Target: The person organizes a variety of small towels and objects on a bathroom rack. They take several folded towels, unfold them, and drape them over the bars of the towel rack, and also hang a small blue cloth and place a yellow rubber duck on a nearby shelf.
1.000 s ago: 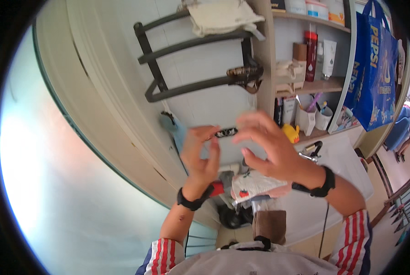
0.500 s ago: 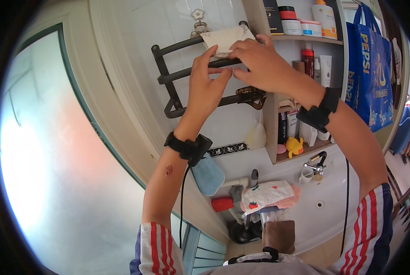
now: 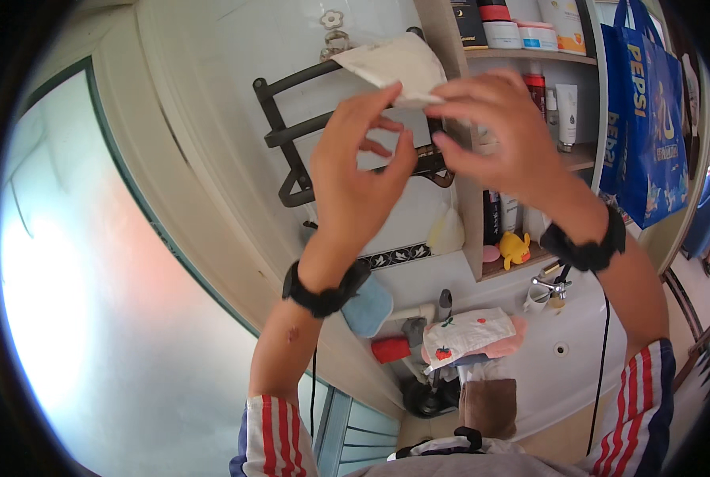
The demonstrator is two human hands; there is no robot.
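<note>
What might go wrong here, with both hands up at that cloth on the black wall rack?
The beige cloth lies on the top bar of the black rack, pinched only at its edge by the right hand; it may slide off toward the sink below. The left hand is open and grips nothing, so it gives little backup. The right forearm passes close to the bottles on the shelf and might knock one down.

Two hands: left hand [image 3: 363, 171], right hand [image 3: 502, 135]. One cream cloth [image 3: 394, 63], one black towel rack [image 3: 291, 135], one blue bag [image 3: 645, 119], one yellow toy [image 3: 515, 248], two black wristbands [image 3: 323, 290].
</note>
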